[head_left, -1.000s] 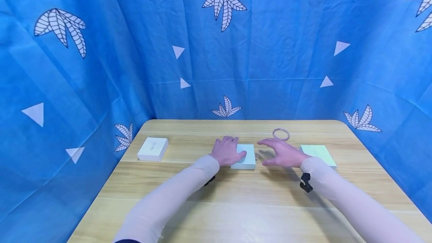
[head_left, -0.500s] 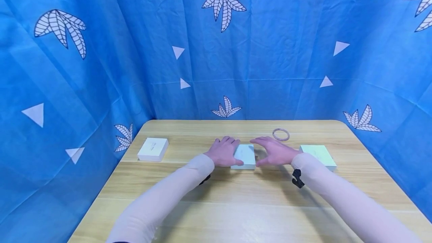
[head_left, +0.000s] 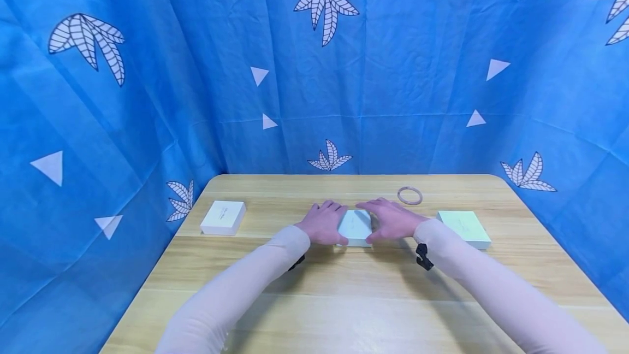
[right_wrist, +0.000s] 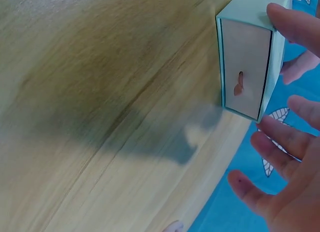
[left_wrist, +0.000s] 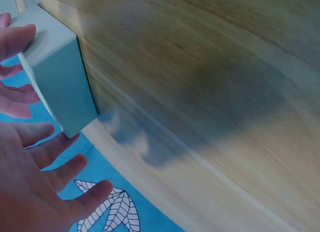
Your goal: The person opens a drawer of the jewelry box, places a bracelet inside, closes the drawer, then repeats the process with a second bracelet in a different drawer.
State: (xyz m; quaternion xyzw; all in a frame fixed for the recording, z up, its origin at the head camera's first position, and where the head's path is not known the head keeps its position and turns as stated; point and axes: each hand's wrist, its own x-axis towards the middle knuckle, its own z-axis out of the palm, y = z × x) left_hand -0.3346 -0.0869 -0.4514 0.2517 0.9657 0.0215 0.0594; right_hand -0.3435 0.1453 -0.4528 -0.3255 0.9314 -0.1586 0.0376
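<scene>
In the head view a small light blue box (head_left: 356,225) lies flat on the wooden table between both hands. My left hand (head_left: 322,224) holds its left end, thumb at the front edge and forefinger at the back corner. At the opposite end my right hand (head_left: 392,220) spans the box the same way. Its thumb (right_wrist: 295,24) rests on the box edge in the right wrist view. That view also shows a pale drawer end (right_wrist: 247,57) with a small brown pull tab (right_wrist: 239,84). The remaining fingers of each hand are spread off the box.
A white box (head_left: 223,217) with small print sits at the table's left. To the right lies a pale green box (head_left: 464,227). A mauve ring (head_left: 410,203) rests near the back edge. A blue patterned curtain (head_left: 363,70) stands behind the table (head_left: 344,305) and at its sides.
My right hand has moved left and come to the right end of the light blue box. My left hand has shifted slightly left, its thumb drawn back from the box top. The box has stayed put.
</scene>
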